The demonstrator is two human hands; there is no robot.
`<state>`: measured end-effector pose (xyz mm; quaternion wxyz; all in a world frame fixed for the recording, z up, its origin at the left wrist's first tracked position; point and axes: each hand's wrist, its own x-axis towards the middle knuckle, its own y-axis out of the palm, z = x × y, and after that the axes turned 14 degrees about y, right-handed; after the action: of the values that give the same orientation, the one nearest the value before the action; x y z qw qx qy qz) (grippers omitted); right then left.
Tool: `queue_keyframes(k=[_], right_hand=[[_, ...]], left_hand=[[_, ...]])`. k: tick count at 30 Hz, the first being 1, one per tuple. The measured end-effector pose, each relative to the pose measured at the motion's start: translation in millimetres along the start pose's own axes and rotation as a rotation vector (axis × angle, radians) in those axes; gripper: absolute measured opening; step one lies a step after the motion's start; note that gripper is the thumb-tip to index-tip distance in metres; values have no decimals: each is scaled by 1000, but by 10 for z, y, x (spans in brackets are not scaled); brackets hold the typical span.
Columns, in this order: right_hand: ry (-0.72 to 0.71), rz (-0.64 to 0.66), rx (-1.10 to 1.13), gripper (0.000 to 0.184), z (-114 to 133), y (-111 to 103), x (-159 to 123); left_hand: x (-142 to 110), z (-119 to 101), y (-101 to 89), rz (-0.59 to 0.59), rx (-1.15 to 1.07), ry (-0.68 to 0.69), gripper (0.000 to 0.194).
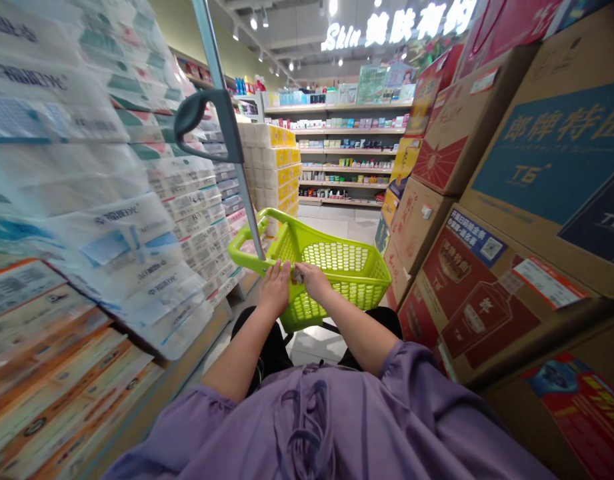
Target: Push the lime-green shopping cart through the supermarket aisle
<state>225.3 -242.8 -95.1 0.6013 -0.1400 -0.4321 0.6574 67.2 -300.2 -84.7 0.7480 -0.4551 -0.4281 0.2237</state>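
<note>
A lime-green shopping basket [344, 259] with perforated sides stands between my knees, its telescopic metal pole [249, 200] pulled up and tilted left. My left hand [275, 288] lies on the near rim beside the pole's foot, its fingers stretched out flat. Just to its right, my right hand [311, 280] is closed in a pinch at the same rim. A small greyish-brown thing [298, 274] shows at its fingertips, too small to name. A dark grey loop grip [211, 127] sits high on the pole. The inside of the basket is partly visible.
Packs of tissue paper [151, 220] are stacked high on the left. Cardboard cartons [477, 287] form a wall on the right. Yellow-and-white paper packs [271, 167] and shelves of small goods [347, 150] stand ahead across a tiled floor [331, 223].
</note>
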Motion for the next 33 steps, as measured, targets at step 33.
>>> queue_keyframes(k=[33], right_hand=[[347,39,-455,25,-288,-415,-315]], left_hand=[[157,138,-80,270,146,-229,57]])
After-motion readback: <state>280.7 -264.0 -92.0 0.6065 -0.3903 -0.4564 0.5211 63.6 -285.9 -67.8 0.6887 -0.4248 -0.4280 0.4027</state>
